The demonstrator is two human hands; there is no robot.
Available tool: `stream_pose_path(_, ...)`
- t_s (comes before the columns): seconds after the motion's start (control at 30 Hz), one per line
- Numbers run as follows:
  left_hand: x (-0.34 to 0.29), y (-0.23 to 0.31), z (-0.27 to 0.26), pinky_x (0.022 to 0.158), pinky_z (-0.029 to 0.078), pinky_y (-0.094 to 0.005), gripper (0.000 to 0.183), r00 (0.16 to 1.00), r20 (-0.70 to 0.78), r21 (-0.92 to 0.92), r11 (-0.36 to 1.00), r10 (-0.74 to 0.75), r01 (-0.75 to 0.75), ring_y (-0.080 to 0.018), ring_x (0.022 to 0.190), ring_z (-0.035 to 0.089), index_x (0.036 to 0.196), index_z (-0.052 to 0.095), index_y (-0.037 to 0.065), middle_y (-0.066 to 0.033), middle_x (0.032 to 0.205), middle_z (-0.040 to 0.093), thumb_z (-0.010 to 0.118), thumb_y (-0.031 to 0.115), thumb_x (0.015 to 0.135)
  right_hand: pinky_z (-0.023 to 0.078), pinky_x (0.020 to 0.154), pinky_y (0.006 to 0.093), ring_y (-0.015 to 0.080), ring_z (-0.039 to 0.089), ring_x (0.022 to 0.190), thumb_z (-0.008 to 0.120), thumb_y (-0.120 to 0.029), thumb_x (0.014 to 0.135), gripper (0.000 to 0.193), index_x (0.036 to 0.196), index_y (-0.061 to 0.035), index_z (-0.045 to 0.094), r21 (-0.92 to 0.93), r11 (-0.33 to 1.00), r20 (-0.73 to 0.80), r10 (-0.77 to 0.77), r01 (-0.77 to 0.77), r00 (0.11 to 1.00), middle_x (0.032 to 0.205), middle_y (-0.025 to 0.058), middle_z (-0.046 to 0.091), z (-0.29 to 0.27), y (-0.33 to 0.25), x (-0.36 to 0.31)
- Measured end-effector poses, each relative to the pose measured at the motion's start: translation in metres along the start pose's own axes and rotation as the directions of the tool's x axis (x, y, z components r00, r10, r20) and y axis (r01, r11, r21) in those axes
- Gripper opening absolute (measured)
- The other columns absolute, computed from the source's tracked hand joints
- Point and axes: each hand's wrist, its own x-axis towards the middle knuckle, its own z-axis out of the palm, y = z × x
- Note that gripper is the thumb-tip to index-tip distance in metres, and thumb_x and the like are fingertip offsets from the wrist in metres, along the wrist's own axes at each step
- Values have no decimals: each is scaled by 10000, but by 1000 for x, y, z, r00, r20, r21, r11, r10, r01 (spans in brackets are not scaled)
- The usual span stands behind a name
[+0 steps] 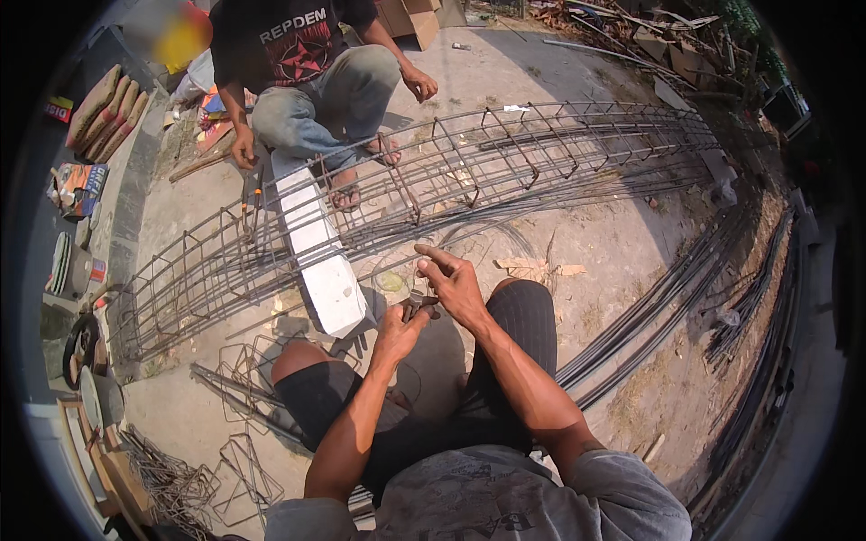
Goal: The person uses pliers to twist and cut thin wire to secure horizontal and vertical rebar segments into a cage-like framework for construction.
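My left hand (395,335) is closed around a dark metal tool that looks like pincers (416,303), its jaws close to my right hand. My right hand (456,287) is just beyond, index finger reaching forward and the other fingers curled; anything thin between its fingertips is too small to make out. Both hands are above my knees, on the near side of a long cage of steel bars (415,209) tied with square stirrups. A long white block (317,257) lies crosswise under the cage, its near end toward my left hand.
A co-worker (316,72) squats across the cage, one hand near orange-handled pincers (257,194). Loose bars (658,307) lie at the right. Bent stirrups (248,478) and a heap of them (171,473) are at lower left. Wood scraps (532,269) lie near my right knee.
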Motion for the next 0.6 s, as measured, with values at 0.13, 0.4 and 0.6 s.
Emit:
stream_pose_path(0.13,-7,-4,-7,563,385,-301,237,1000,13,-21,1000,1,-1,-94,607,483,971,764,59,19,660,572,679,268,898,455,642,264,83,572,742,622,-213,973,516,1453,-75,491,-9,1000,36,20,-20,999,792,11,627,7,4,0)
stream_pose_path(0.4,-7,-10,-2,554,384,-310,239,996,5,-25,995,94,-94,-101,593,480,923,738,46,13,662,581,685,278,898,462,619,267,79,565,691,550,-104,955,495,1446,-94,487,-237,969,32,-60,66,998,745,39,610,0,-1,-2)
stream_pose_path(0.6,-6,-8,-2,552,388,-318,239,995,-28,-25,995,98,-98,-106,591,486,904,726,36,5,653,584,692,272,897,469,588,307,119,574,615,581,-129,924,463,1381,-64,544,-183,982,-36,-49,42,998,721,118,681,2,3,-1)
